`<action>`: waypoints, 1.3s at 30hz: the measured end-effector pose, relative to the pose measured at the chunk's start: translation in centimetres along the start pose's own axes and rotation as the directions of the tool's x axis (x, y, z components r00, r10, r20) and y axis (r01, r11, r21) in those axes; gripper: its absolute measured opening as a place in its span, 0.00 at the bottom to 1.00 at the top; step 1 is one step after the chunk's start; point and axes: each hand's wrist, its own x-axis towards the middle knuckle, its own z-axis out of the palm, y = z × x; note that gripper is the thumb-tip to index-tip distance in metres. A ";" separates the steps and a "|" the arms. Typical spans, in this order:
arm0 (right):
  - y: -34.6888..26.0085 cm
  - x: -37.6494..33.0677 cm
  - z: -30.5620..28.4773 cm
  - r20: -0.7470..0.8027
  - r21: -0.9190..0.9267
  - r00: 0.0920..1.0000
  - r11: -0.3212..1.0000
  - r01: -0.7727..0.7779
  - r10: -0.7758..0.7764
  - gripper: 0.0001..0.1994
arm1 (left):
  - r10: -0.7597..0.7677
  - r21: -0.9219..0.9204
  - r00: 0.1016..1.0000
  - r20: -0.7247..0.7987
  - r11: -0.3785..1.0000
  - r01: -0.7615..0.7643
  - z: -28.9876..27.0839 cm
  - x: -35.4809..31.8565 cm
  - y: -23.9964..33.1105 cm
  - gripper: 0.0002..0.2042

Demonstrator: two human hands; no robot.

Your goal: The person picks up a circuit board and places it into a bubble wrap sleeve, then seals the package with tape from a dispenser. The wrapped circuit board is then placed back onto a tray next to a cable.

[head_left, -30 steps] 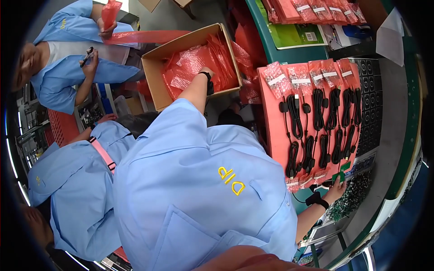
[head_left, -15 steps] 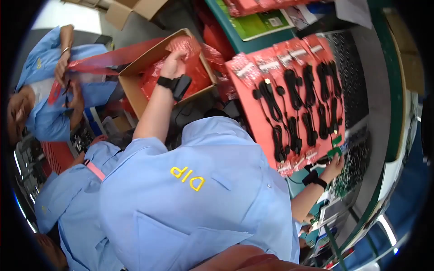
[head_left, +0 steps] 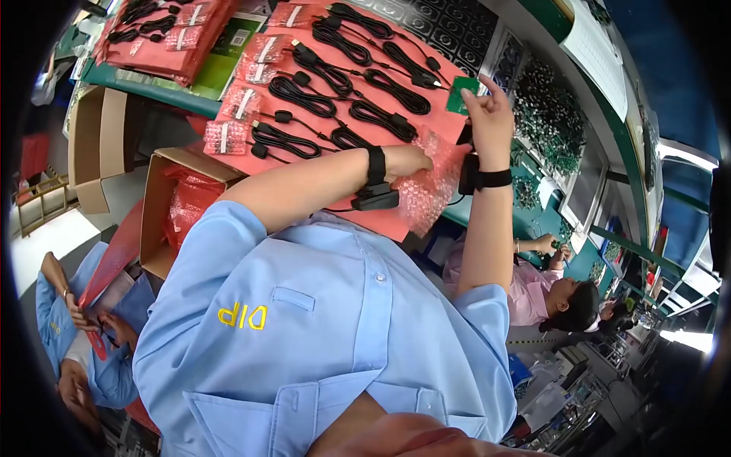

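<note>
My left hand (head_left: 407, 161) is closed on the edge of a pink bubble-wrap bag (head_left: 428, 194), which hangs over the near right edge of a pink foam sheet (head_left: 221, 169). My right hand (head_left: 491, 122) pinches a small green circuit board (head_left: 462, 93) between thumb and fingers at the sheet's right end. Coiled black cables (head_left: 304, 95) with plugs lie in rows on the sheet. Along its left side sit several bubble-wrap packets (head_left: 226, 137) with white strips. Whether anything is inside the bag in my left hand, I cannot tell.
A cardboard box (head_left: 154, 221) with red bubble wrap stands at the left, near another open carton (head_left: 114, 145). More cables lie on a second pink stack (head_left: 171, 65). Many small green boards (head_left: 544, 107) are heaped to the right. Co-workers are at both sides.
My left hand has come out of the cardboard box with the bubble-wrap bag and over to the foam sheet, near my right hand. My view has turned; the right hand still holds a green board.
</note>
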 end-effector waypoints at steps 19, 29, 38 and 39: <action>7.0 -1.8 -2.1 0.043 -0.050 0.981 0.981 -0.185 0.187 0.22 | 0.161 -0.789 0.986 -0.050 0.599 -0.137 -1.1 5.5 2.6 0.15; 6.5 -3.5 -5.5 0.005 -0.452 0.959 0.854 0.256 -0.285 0.25 | 0.081 -0.796 0.995 0.063 0.605 0.001 -2.8 7.6 0.7 0.15; 6.6 -2.6 -4.6 0.342 -0.461 0.798 0.651 0.602 -0.496 0.15 | 0.060 -0.837 0.981 0.183 0.534 0.123 -2.8 7.4 0.7 0.12; 7.3 -1.8 -4.1 0.237 -0.351 0.920 0.855 0.382 -0.313 0.13 | 0.069 -0.867 0.987 0.142 0.490 0.091 -2.6 7.4 0.6 0.12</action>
